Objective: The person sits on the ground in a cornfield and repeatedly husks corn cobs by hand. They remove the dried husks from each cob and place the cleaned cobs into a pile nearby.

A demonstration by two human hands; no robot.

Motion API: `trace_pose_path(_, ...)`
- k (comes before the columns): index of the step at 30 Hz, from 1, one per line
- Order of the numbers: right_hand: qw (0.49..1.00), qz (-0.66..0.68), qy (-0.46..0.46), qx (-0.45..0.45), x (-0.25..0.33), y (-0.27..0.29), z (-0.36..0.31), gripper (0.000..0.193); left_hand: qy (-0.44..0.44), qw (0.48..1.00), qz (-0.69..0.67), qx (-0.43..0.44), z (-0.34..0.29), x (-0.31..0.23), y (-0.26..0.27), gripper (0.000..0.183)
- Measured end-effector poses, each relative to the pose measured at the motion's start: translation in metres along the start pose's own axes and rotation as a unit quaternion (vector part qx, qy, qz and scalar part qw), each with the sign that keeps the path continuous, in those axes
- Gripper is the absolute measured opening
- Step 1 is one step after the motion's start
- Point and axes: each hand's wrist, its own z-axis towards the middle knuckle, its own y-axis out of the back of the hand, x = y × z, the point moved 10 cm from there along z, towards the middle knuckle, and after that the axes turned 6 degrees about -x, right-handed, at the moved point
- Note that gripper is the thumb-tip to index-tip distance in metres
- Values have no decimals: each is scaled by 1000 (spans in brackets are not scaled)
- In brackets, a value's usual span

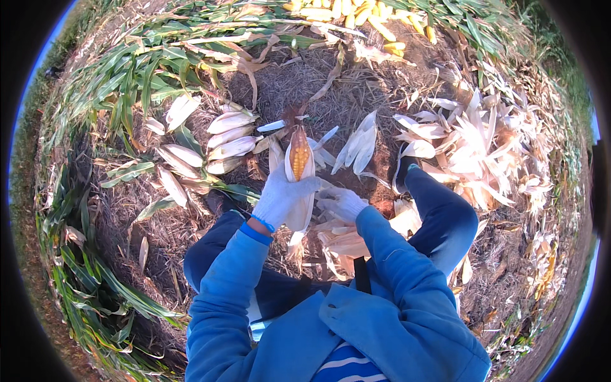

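In my white-gloved left hand (284, 197) is an upright ear of corn (299, 159), its yellow kernels showing through a gap in the pale husk. The fingers wrap around the lower part of the ear. Dark brown silk (292, 116) sticks up from the tip. Close to the ear's right side, my gloved right hand (342, 204) has its fingers curled closed on the edge of the corn husk. Loose dry husks (347, 240) lie below it, between my legs.
Several unhusked ears (230, 135) lie to the left. A heap of stripped husks (480, 149) spreads at the right. Bare yellow cobs (356, 11) are piled at the far side. Green stalks (159, 63) line the far left, and an opened husk (358, 145) lies ahead.
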Motion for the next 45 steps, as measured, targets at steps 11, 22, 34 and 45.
trace_pose_path(11,933,179,-45,-310,95,128,36,23,-23,996,80,13,0,7,-19,65)
trace_pose_path(22,824,373,-125,-408,52,102,41,34,19,978,-202,-42,-7,31,-28,62)
trace_pose_path(34,711,517,-168,-446,16,66,58,31,-163,968,12,-189,10,-24,17,32)
trace_pose_path(45,981,123,-151,9,48,6,-27,26,-53,895,-300,-326,32,-3,122,39)
